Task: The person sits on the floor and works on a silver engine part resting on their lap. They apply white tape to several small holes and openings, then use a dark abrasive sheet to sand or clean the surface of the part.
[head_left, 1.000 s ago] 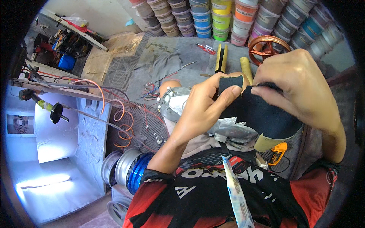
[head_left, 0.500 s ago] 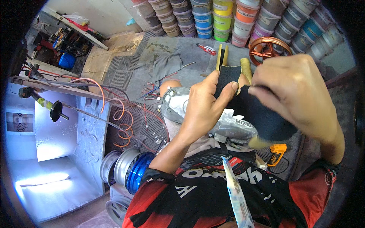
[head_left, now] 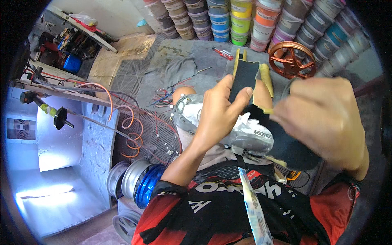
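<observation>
Black-faced sandpaper (head_left: 245, 77) with a tan backing is pinched in my left hand (head_left: 222, 110), thumb on the dark side. A ragged torn edge runs along this strip. My right hand (head_left: 322, 114), smeared by motion, is closed at the larger dark part of the sandpaper, which hangs below it; its fingertips are partly hidden. Beneath both hands, a grey metal engine cover (head_left: 249, 136) with white patches rests on my lap. Just beyond lie a tan rolled sheet (head_left: 266, 79) and a yellowish folded strip (head_left: 237, 61).
A copper-coloured wheel (head_left: 292, 59) stands at the far right, before stacked tubs (head_left: 241, 23) of coloured powder. Wheel rims (head_left: 136, 177) sit at my left beside a lit spray booth (head_left: 61, 163). An orange coiled hose (head_left: 132, 139) and thin wires (head_left: 163, 98) lie on the left.
My right hand has moved slightly down and right, with the larger sandpaper part. The strip in my left hand shows more of its length, and the copper wheel is less covered.
</observation>
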A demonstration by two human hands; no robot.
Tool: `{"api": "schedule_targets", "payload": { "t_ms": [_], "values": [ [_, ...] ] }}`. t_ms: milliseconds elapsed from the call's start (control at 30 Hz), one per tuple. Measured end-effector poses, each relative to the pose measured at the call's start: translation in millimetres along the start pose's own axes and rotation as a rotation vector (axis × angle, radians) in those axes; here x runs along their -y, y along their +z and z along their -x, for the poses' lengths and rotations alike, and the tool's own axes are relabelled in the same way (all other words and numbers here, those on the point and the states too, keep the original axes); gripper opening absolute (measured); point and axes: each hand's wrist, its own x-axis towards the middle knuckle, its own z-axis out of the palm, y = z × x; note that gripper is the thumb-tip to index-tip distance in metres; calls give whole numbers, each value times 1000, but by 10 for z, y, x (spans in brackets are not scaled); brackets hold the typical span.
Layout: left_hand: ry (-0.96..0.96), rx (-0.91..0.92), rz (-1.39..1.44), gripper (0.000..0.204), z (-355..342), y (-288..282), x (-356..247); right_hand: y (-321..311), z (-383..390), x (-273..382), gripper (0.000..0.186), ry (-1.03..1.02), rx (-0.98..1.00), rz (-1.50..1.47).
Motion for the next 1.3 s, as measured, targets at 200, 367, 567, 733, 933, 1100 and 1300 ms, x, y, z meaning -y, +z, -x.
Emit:
{"api": "schedule_targets", "payload": {
  "t_ms": [200,367,567,733,933,1100,1300],
  "values": [
    [15,45,80,26,6,24,-78,7,48,-136,22,-2,-52,104],
    [-115,150,-21,25,-53,-47,-63,-31,84,-239,24,17,-55,30],
    [-200,-309,490,17,-421,-284,212,-141,158,-441,22,-42,-189,227],
    [-131,-254,264,58,-252,-492,99,514,348,-1874,24,480,-348,30],
    [-85,-166,-53,74,-37,-543,57,2138,878,-3270,62,1081,-567,-261],
    [-171,32,-113,54,91,-607,-26,2473,779,-2558,51,844,-445,-180],
    [-115,217,-60,47,-60,-466,25,1965,708,-2178,22,724,-596,-147]
  ]
}}
